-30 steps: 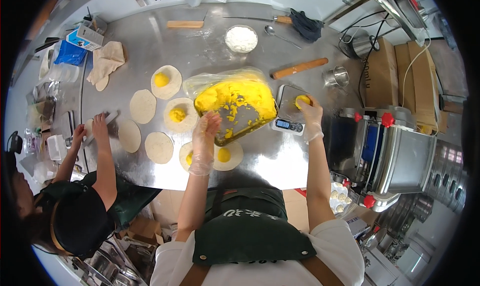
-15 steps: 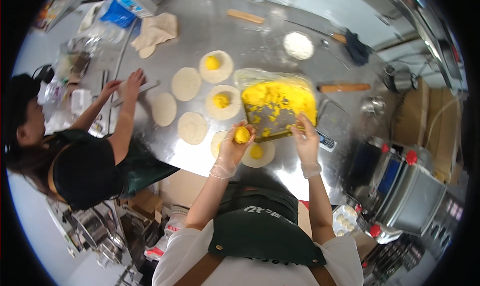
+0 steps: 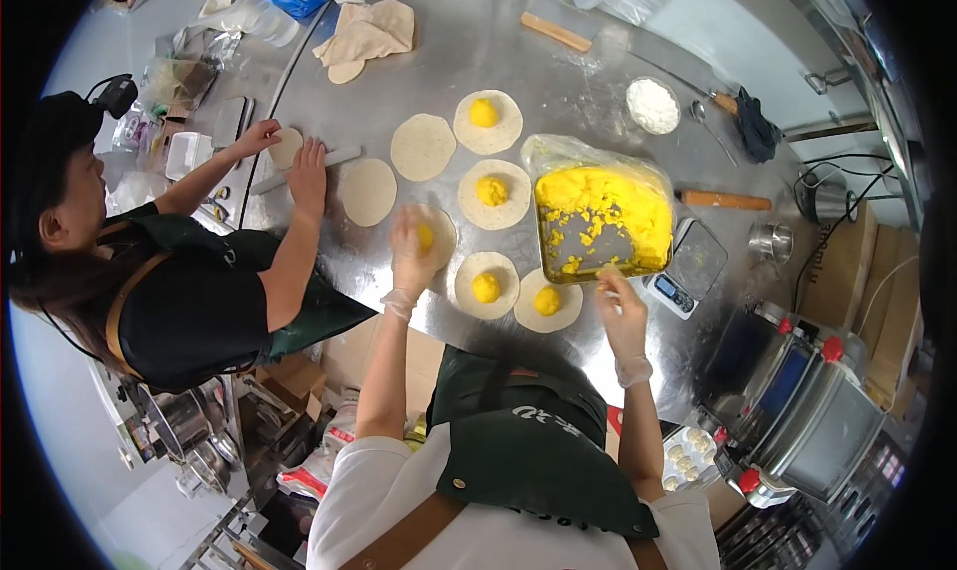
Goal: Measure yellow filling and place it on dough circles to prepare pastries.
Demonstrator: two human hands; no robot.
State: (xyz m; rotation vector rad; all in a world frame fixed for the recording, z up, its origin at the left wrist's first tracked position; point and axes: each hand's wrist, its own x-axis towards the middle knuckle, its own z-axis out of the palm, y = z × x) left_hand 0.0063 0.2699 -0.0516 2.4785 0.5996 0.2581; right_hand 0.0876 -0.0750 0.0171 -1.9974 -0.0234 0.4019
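My gloved left hand (image 3: 410, 246), blurred by motion, is over a dough round (image 3: 439, 251) with a yellow ball partly showing beside its fingers; their grip is unclear. My gloved right hand (image 3: 622, 316) has its fingers curled at the near edge of the metal tray (image 3: 547, 269) of crumbly yellow filling; what they hold, if anything, is too small to make out. Several dough rounds (image 3: 424, 147) lie left of and below the tray, some topped with yellow balls (image 3: 485, 289). A digital scale (image 3: 698, 261) sits partly beside the tray's right side.
At left, a co-worker (image 3: 169, 311) has hands on a small dough round (image 3: 286, 151) and a pale bar. Further back are a bowl of white powder (image 3: 653, 105), a spoon, a knife and a beige cloth (image 3: 364, 36). A rolling pin (image 3: 723, 200) and a machine (image 3: 802, 420) stand right.
My left hand has carried a yellow ball leftward onto a dough round. My right hand moved from the scale to the tray's near edge. The view has swung, shifting the table rightward.
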